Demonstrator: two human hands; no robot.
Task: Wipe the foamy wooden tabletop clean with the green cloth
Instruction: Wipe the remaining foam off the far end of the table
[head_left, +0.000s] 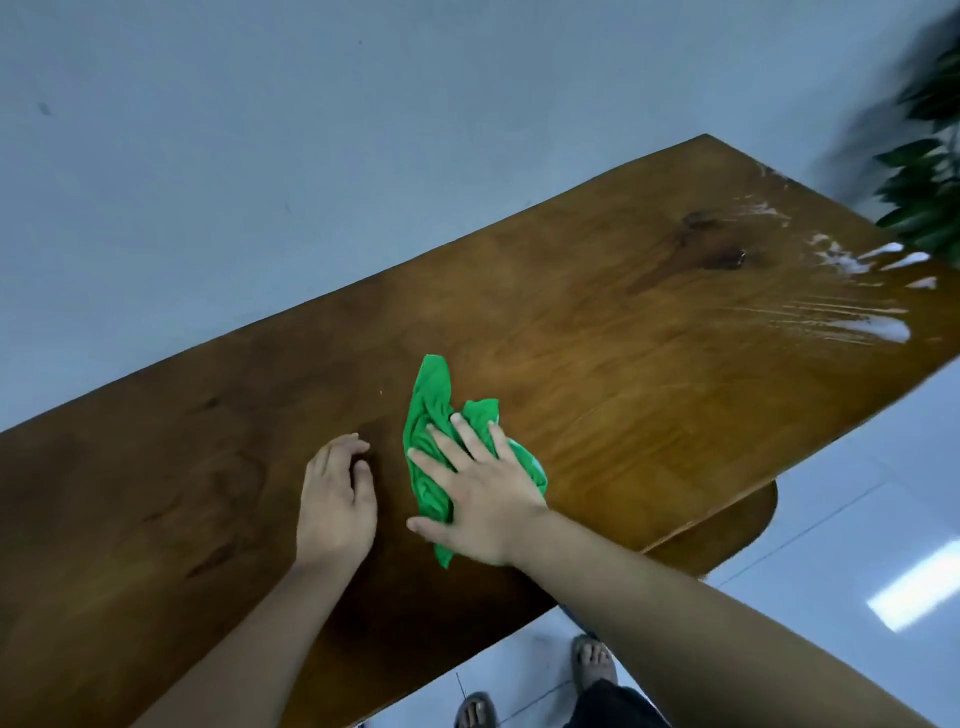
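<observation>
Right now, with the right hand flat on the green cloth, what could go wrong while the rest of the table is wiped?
1. The foam lies near the right edge of the table; wiping outward could push it onto the floor.
2. The cloth is bunched under the right hand, so it may smear rather than lift foam.
3. The plant stands close to that end; an arm might brush it.

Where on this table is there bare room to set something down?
Bare tabletop lies left of the left hand, and between the green cloth and the foam. Crowded: mid-table, where the right hand presses the cloth, and the foamy end by the plant.
</observation>
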